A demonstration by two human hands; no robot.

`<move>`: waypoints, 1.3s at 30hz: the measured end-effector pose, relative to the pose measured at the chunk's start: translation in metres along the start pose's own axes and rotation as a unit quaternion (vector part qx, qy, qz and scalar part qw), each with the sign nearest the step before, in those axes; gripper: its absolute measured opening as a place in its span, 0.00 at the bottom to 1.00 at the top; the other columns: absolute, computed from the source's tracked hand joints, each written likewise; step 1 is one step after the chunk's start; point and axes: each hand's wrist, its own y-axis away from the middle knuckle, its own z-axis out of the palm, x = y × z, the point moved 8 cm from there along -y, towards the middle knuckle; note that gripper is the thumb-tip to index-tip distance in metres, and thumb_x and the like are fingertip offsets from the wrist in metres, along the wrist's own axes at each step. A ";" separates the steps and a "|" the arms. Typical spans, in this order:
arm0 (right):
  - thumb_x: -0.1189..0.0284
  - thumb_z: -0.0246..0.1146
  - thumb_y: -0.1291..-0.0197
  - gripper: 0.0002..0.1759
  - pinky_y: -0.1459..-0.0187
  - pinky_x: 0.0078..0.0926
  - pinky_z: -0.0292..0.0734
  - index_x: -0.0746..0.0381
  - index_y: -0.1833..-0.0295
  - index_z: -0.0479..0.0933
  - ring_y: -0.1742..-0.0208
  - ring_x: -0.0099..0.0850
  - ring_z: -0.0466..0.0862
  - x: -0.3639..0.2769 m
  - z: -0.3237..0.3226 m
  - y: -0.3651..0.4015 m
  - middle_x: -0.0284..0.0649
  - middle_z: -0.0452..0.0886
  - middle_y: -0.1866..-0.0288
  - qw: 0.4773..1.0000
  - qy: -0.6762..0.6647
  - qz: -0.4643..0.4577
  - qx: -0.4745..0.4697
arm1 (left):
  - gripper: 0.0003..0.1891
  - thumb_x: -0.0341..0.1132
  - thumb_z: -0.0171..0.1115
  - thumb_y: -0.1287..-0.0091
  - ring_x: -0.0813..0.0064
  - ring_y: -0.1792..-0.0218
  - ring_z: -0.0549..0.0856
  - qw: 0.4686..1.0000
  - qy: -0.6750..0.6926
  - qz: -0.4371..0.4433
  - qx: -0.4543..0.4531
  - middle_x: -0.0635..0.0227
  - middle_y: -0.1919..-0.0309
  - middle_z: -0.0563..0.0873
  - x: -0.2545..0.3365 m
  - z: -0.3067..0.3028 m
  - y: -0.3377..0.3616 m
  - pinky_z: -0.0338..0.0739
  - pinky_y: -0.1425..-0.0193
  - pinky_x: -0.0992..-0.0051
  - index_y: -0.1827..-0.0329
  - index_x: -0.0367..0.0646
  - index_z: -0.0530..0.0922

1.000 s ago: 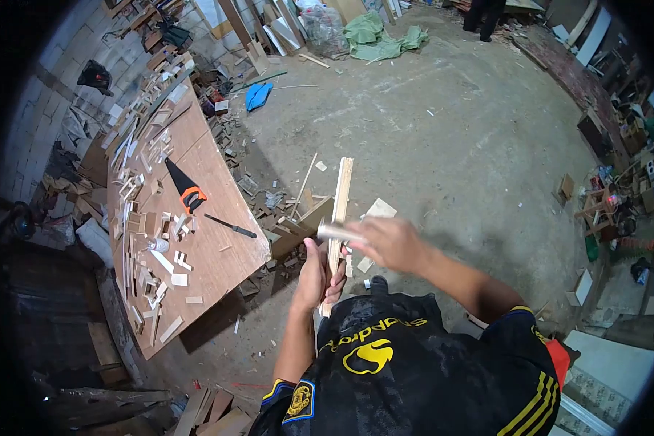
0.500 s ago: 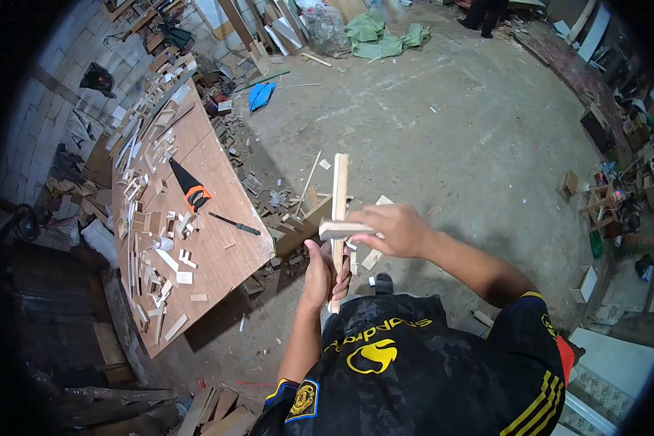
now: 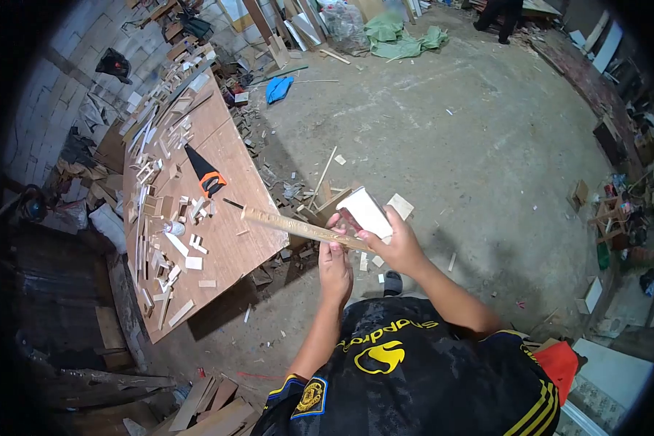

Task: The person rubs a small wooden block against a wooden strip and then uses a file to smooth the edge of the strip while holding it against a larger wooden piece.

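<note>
The strip (image 3: 291, 227) is a long, thin length of pale raw wood, held nearly level in front of the chest, its free end reaching out leftward over the counter (image 3: 234, 243) edge. The left hand (image 3: 334, 263) is closed round it near the other end, thumb on top. Just right of that, the right hand (image 3: 398, 248) is clamped on a short block (image 3: 365, 211), pale, flat-faced and square-cornered, tilted up above the strip. The fingers cover where block and strip meet, so I cannot tell whether they touch or are joined.

Left of the hands the counter is a brown board, smooth where bare and littered with small pale offcuts (image 3: 160, 218) towards its far side. A saw (image 3: 203, 173) with a black blade and orange handle lies there, well beyond the strip's tip. Below the hands is rough grey concrete floor (image 3: 450, 131), with wood scraps (image 3: 305, 196) piled against the counter's near edge.
</note>
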 end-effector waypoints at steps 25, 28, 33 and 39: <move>0.72 0.67 0.32 0.23 0.55 0.32 0.82 0.69 0.39 0.67 0.57 0.34 0.89 -0.030 0.198 0.118 0.47 0.86 0.56 0.995 -0.047 -0.057 0.073 | 0.29 0.26 0.57 0.27 0.60 0.22 0.64 0.994 0.091 0.030 0.060 0.54 0.22 0.62 0.104 -0.141 0.141 0.61 0.19 0.58 0.24 0.39 0.60; 0.71 0.68 0.33 0.23 0.56 0.31 0.82 0.68 0.39 0.68 0.57 0.35 0.89 -0.056 0.206 0.124 0.48 0.87 0.58 0.976 0.123 -0.168 0.069 | 0.27 0.39 0.54 0.28 0.50 0.24 0.67 0.980 0.196 -0.043 0.017 0.47 0.23 0.65 0.119 -0.166 0.162 0.60 0.21 0.43 0.28 0.35 0.68; 0.78 0.76 0.51 0.32 0.57 0.39 0.84 0.63 0.40 0.71 0.55 0.47 0.88 -0.089 0.230 0.130 0.51 0.85 0.54 0.910 0.134 -0.366 -0.140 | 0.60 0.83 0.40 0.40 0.37 0.38 0.80 0.853 0.387 -0.309 -0.166 0.35 0.35 0.75 0.145 -0.215 0.212 0.82 0.46 0.38 0.20 0.35 0.55; 0.78 0.73 0.58 0.35 0.58 0.39 0.82 0.58 0.40 0.72 0.55 0.48 0.87 -0.111 0.263 0.135 0.45 0.85 0.52 0.839 0.184 -0.428 -0.280 | 0.37 0.43 0.61 0.25 0.77 0.84 0.77 0.860 0.205 -0.411 -0.221 0.58 0.69 0.81 0.176 -0.214 0.265 0.72 0.86 0.77 0.21 0.36 0.55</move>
